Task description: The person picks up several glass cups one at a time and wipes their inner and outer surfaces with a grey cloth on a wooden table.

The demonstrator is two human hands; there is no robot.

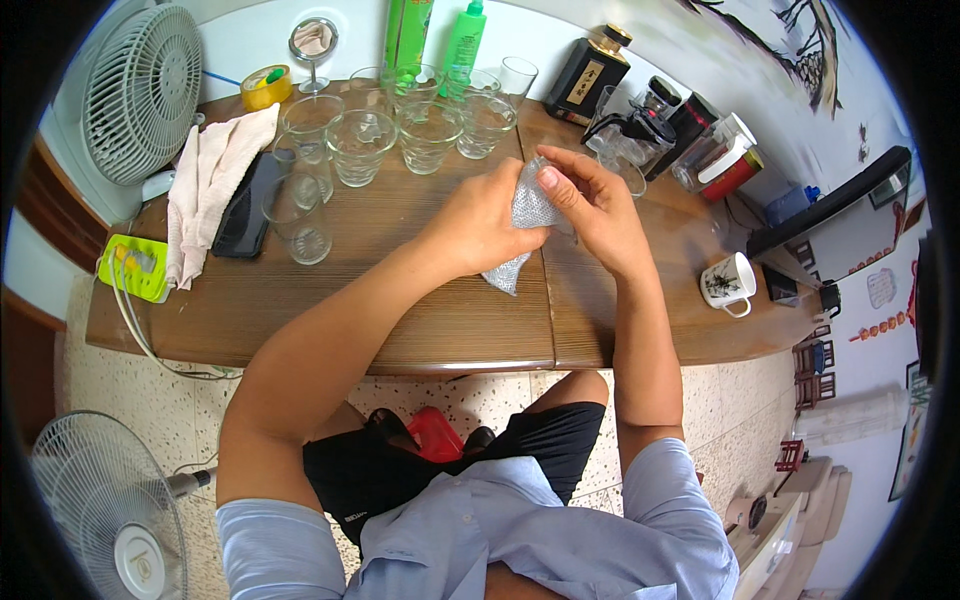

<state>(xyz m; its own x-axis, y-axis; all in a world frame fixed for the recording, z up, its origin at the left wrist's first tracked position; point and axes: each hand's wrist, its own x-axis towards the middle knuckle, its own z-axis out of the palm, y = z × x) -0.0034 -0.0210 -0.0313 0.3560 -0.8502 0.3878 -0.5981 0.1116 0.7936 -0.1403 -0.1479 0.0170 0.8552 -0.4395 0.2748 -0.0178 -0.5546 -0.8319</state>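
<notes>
A silvery grey mesh cloth (534,196) is bunched up between my two hands, above the middle of the wooden table. My left hand (480,214) is closed around it, and one corner hangs below the fist. From the other side, the thumb and fingers of my right hand (596,206) pinch its upper part. Whether something sits inside the cloth is hidden. Just beyond my left hand stand several clear glass tumblers, among them a ribbed glass (431,139) and another glass (361,150). A taller glass (306,221) is nearer the left.
Left on the table (450,330) are a pinkish cloth (214,180), a black phone (247,206), a green power strip (142,262) and a fan (142,94). Right are a black box (587,81), a glass coffee pot (641,131) and a white mug (729,281). Green bottles (465,41) stand behind.
</notes>
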